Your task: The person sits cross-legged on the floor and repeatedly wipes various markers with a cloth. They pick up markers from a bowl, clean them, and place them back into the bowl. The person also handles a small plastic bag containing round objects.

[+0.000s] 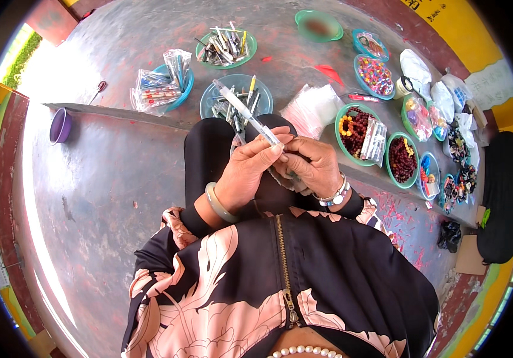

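Note:
A white, partly see-through pen [245, 111] slants up and to the left from between my hands, above my knees. My left hand [243, 173] grips its lower part between thumb and fingers. At the pen's near end, the fingers of my right hand [314, 162] are pinched together; what lies between them is hidden. Some greyish, crumpled material [288, 180] hangs below the right hand, too covered to name. Just beyond my knees, a clear bluish bowl [207, 98] holds several pens.
A green bowl [251, 56] of pens and a blue bowl [188, 90] of bagged pens stand on the raised ledge. Plastic sleeves [310, 108] lie right of my knees, near green bowls of dark red beads [403, 156]. A purple bucket [60, 125] sits at left.

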A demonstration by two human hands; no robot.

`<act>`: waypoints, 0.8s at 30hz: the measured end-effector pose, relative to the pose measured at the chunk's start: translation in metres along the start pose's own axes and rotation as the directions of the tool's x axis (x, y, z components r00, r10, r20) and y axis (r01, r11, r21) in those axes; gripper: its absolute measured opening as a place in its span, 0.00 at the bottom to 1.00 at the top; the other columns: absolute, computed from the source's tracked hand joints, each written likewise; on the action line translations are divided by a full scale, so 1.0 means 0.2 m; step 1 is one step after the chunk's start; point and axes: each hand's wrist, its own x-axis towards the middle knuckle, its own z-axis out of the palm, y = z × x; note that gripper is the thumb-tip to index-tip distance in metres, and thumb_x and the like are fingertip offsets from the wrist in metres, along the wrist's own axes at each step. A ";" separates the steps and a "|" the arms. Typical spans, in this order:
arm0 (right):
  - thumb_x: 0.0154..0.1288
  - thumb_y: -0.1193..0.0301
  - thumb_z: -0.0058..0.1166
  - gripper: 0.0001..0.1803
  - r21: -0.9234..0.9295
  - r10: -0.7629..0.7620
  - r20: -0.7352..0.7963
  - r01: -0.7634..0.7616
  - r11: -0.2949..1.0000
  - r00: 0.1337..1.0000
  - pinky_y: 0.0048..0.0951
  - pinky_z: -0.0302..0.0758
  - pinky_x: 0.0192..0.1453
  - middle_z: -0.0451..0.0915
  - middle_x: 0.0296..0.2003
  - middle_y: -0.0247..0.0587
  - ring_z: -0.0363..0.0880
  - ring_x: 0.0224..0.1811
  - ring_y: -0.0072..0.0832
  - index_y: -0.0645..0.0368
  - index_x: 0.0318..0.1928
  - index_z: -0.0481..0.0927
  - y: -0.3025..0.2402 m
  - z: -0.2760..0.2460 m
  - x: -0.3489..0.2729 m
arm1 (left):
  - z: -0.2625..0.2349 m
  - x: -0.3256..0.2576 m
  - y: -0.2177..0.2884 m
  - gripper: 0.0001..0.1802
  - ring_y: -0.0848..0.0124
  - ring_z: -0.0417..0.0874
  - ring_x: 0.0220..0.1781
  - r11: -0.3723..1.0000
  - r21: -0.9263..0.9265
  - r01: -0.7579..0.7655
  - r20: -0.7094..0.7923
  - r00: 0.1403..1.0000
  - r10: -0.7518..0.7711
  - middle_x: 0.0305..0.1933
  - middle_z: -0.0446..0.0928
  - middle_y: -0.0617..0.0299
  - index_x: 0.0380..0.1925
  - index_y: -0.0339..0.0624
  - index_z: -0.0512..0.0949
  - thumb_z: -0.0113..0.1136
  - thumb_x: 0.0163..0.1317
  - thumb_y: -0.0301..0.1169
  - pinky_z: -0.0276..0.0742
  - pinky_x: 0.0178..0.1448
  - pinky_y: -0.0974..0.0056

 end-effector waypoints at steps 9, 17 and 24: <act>0.63 0.75 0.56 0.07 0.108 0.136 -0.181 -0.117 0.987 0.974 0.19 0.71 0.30 0.80 0.28 0.34 0.74 0.27 0.16 0.66 0.38 0.81 0.03 0.00 -0.02 | 0.00 -0.01 0.03 0.13 0.77 0.75 0.45 0.971 0.209 -0.112 -0.066 0.989 0.129 0.48 0.75 0.62 0.47 0.33 0.78 0.54 0.64 0.23 0.71 0.50 0.73; 0.61 0.77 0.57 0.08 -0.182 -0.035 -0.341 -0.029 0.983 0.939 0.20 0.70 0.35 0.80 0.30 0.36 0.75 0.30 0.19 0.66 0.40 0.81 0.00 -0.23 -0.03 | -0.21 -0.10 0.18 0.10 0.73 0.72 0.24 0.204 0.978 -0.041 -0.084 0.818 0.569 0.30 0.76 0.57 0.23 0.35 0.74 0.62 0.56 0.29 0.69 0.30 0.69; 0.57 0.79 0.59 0.08 -0.372 -0.135 -0.159 0.068 0.926 0.978 0.23 0.71 0.34 0.81 0.31 0.41 0.77 0.29 0.25 0.66 0.38 0.82 -0.13 -0.20 -0.03 | -0.33 -0.23 0.04 0.17 0.52 0.76 0.22 0.153 0.973 0.171 -0.193 0.971 0.145 0.19 0.73 0.47 0.20 0.36 0.75 0.62 0.54 0.39 0.70 0.27 0.56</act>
